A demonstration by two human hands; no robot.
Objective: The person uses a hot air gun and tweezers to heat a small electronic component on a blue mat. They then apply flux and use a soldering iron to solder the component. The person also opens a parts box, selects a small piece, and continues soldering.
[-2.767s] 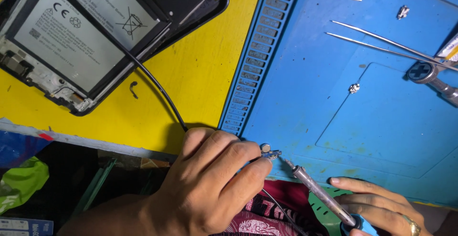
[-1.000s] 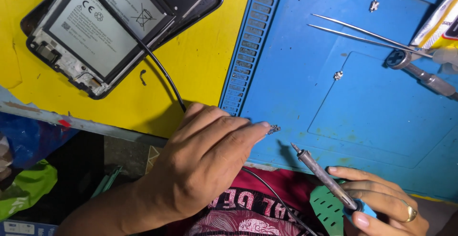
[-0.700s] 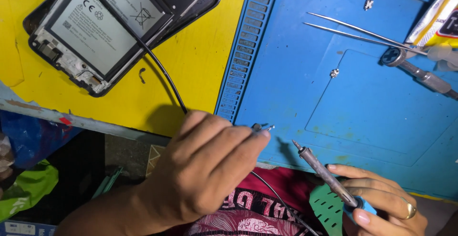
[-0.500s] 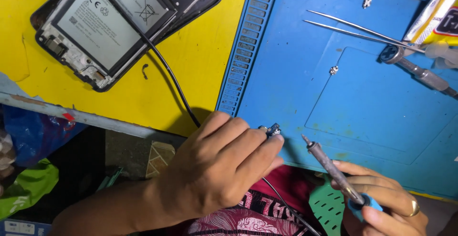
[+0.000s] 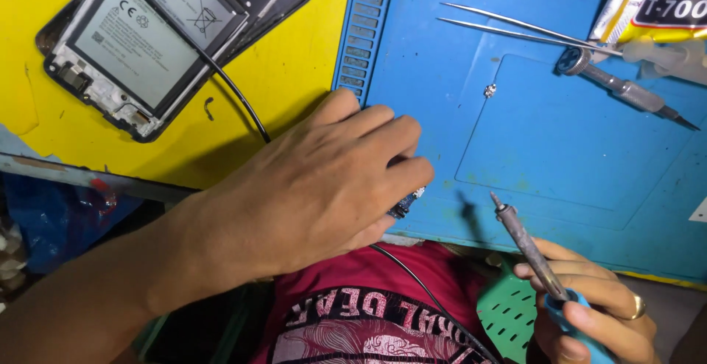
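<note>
Head view: the left hand (image 5: 317, 187) rests palm down at the near edge of the blue mat (image 5: 589, 150), its grip closed on a small circuit board (image 5: 406, 203). The right hand (image 5: 589, 312), grip closed, holds a soldering iron (image 5: 526, 242), tip raised just beside the board.

Head camera looks steeply down (close) at the blue mat (image 5: 589, 150).

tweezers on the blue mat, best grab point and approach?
Take the tweezers around mid-length, where the two thin arms lie side by side flat on the blue mat. Come from above, probably pinching across both arms. Their right end sits against the screwdriver, so stay left of it.
</note>
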